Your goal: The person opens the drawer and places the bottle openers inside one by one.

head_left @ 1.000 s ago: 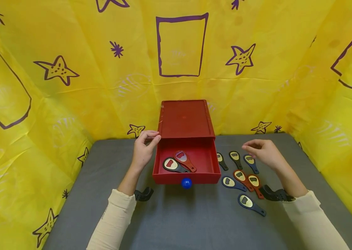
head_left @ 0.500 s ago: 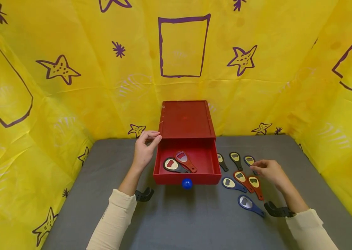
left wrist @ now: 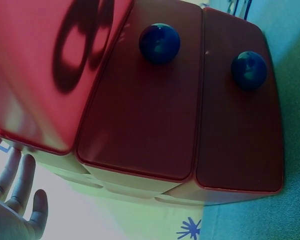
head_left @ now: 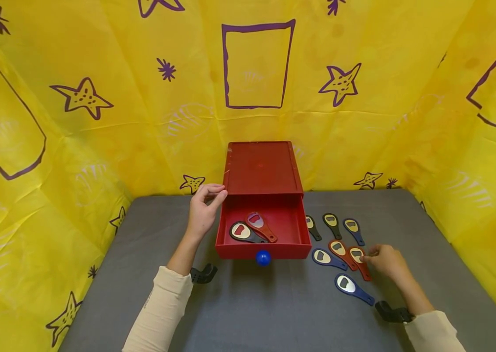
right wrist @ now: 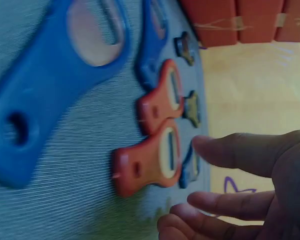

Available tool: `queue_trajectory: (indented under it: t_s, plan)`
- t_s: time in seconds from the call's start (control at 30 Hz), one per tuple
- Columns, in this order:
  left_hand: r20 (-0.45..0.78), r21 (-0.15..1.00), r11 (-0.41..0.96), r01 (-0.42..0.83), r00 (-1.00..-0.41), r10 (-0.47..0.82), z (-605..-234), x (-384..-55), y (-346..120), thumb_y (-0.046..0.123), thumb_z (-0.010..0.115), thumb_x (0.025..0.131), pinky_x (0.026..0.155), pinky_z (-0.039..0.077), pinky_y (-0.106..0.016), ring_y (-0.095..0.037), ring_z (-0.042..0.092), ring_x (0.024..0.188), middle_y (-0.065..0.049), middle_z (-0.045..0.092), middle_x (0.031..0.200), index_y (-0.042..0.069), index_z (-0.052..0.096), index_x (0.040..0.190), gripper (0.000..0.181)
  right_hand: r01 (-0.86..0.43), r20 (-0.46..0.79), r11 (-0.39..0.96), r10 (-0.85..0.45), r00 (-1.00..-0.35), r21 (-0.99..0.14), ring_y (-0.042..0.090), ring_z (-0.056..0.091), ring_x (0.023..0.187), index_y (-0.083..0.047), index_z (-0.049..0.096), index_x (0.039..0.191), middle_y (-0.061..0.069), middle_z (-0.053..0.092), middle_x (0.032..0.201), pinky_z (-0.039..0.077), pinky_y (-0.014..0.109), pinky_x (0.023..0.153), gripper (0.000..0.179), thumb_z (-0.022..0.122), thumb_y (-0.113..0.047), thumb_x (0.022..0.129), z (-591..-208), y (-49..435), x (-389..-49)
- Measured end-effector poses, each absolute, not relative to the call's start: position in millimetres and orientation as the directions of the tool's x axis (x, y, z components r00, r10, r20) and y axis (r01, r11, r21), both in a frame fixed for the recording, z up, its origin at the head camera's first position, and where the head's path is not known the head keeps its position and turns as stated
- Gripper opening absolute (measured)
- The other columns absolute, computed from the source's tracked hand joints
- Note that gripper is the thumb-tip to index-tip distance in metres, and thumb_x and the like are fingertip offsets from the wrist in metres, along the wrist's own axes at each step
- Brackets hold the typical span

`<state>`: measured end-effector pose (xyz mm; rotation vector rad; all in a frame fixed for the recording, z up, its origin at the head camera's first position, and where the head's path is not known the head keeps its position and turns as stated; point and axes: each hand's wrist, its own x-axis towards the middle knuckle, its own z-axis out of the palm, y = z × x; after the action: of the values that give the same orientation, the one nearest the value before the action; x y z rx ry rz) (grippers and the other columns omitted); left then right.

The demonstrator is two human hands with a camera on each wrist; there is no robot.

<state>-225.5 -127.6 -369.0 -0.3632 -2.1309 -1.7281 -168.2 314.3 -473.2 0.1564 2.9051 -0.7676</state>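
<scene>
My left hand (head_left: 201, 210) holds its fingertips at the upper left edge of a red drawer box (head_left: 261, 168). Its fingers look straight and spread in the left wrist view. The box's top drawer (head_left: 289, 222) is pulled out, with a black bottle opener (head_left: 242, 231) and a red bottle opener (head_left: 260, 226) lying inside. To the right, my right hand (head_left: 386, 261) hovers over the right-hand red bottle opener (right wrist: 150, 162) on the table. In the right wrist view its thumb and fingers are apart, with nothing between them.
More openers lie around: a second red one (head_left: 339, 250), blue ones (head_left: 353, 289) and black ones (head_left: 331, 225). A blue knob (head_left: 263, 258) sticks out from the drawer front. Two shut drawers (left wrist: 140, 110) sit below it. Yellow patterned cloth (head_left: 257, 68) encloses the grey table (head_left: 248, 313).
My right hand has come down and toward me, from above the far blue opener to the right-hand red opener. My left hand stays at the box edge.
</scene>
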Motion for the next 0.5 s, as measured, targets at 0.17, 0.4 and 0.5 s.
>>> queue_trajectory:
  t_s: [0.17, 0.4, 0.5]
  plan:
    - [0.433, 0.885, 0.211, 0.416, -0.9, -0.042, -384.0, -236.9, -131.7, 0.002, 0.066, 0.09, 0.085, 0.048, -0.023, 0.001, 0.055, 0.089, -0.028, 0.059, 0.115, -0.012, 0.065, 0.106, 0.022, 0.156, -0.173, 0.872, 0.084, -0.981, -0.464, 0.049, 0.06, 0.087, 0.016, 0.062, 0.1, 0.034, 0.065, 0.096, 0.049, 0.056, 0.077, 0.045, 0.075, -0.02, 0.077, -483.2, 315.1, -163.6]
    - [0.452, 0.881, 0.19, 0.433, -0.889, -0.07, -400.7, -249.4, -134.9, 0.005, 0.069, 0.089, 0.083, 0.048, -0.017, 0.0, 0.057, 0.09, -0.021, 0.061, 0.112, -0.008, 0.067, 0.105, 0.02, 0.162, -0.174, 0.881, 0.093, -0.98, -0.444, 0.047, 0.06, 0.086, 0.015, 0.065, 0.099, 0.034, 0.065, 0.097, 0.048, 0.057, 0.076, 0.041, 0.074, -0.019, 0.077, -486.5, 309.5, -162.6]
    - [0.463, 0.876, 0.183, 0.446, -0.884, -0.062, -401.1, -249.5, -134.6, 0.006, 0.069, 0.089, 0.083, 0.048, -0.016, -0.001, 0.057, 0.09, -0.02, 0.061, 0.111, -0.007, 0.067, 0.104, 0.02, 0.173, -0.177, 0.879, 0.103, -0.979, -0.445, 0.048, 0.06, 0.087, 0.014, 0.067, 0.101, 0.035, 0.066, 0.099, 0.048, 0.056, 0.075, 0.042, 0.075, -0.019, 0.077, -486.4, 306.9, -161.7]
